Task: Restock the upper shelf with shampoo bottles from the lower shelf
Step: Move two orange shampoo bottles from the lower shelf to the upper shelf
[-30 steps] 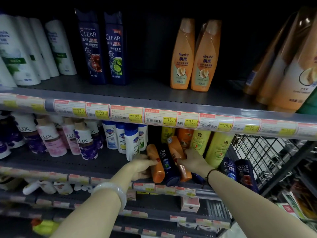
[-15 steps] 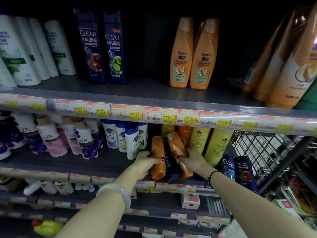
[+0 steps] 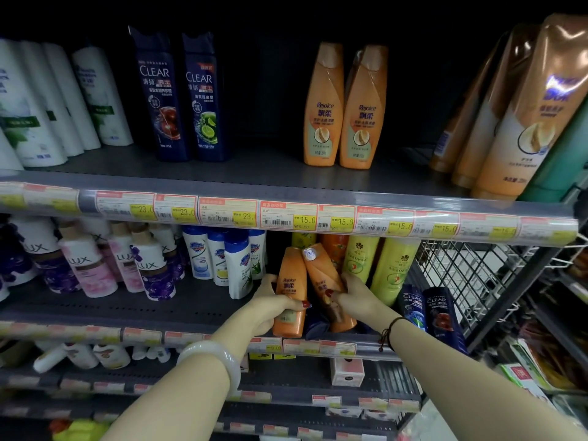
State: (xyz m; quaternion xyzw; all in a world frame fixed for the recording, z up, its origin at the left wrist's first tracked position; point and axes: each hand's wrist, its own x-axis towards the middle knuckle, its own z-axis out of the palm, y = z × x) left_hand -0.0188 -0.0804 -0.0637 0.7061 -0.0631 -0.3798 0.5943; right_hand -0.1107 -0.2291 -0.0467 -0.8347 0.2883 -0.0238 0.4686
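Left hand (image 3: 270,305): fingers wrapped closed round the waist of an orange Rejoice bottle (image 3: 289,300), thumb across its front label. Right hand (image 3: 351,294): closed on a second orange bottle (image 3: 326,288), which tilts left so its cap end touches the first bottle near the top. Both bottles sit at the front of the lower shelf (image 3: 197,313), under the price rail; I cannot tell whether their bases are clear of the deck. A dark blue bottle (image 3: 316,327) lies between and below them, mostly hidden. Judgement for the lift: draw both straight toward me first to clear the rail overhead, then raise them; keep the grip low on the waist, since the bodies look like smooth glossy plastic and taper toward the cap, so a high hold may slip. Target is the upper shelf (image 3: 254,176), beside the two standing Rejoice bottles (image 3: 343,106), where bare grey deck shows on either side. Yellow-green bottles (image 3: 377,268) stand just right of my right hand; risk of knocking them on withdrawal. Shelf deck matte, perforated metal.
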